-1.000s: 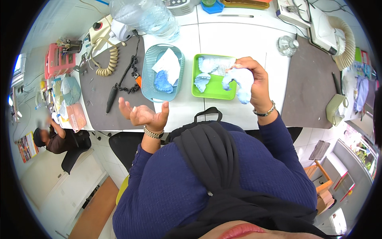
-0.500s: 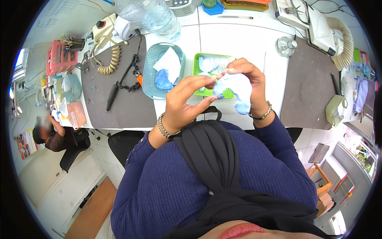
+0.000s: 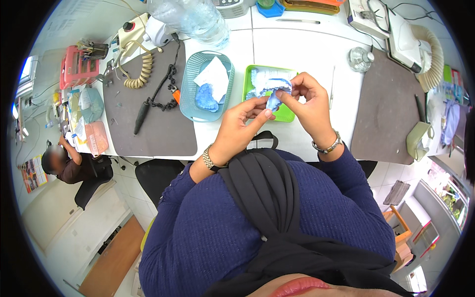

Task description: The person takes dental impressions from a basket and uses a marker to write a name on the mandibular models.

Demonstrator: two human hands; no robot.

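Note:
Over the green tray [image 3: 284,118], a blue-and-white arch-shaped dental cast [image 3: 273,102] is held between both hands. My left hand [image 3: 242,123] pinches its near end with thumb and fingertips. My right hand [image 3: 314,106] grips its right side, thumb on the inner curve and fingers behind. The bumpy, tooth-like edge shows, while part of the cast hides behind the fingers. Inside the tray lie more pale blue pieces, partly covered by the cast and hands. To the left, a blue-grey basket [image 3: 184,96] contains a blue dental piece [image 3: 206,98] and a folded white paper [image 3: 213,76].
Left on a grey mat lies a black handpiece [image 3: 142,118] with a cord. A large clear plastic bottle [image 3: 200,27] stands behind the basket. To the right are a small glass bottle [image 3: 360,59] and a machine with a ribbed hose [image 3: 429,54]. Another person [image 3: 74,166] sits far left.
The dental cast has been turned in my hands: its smooth whitish side faced up before, and now its bumpy blue edge shows. My right thumb has moved onto its inner curve.

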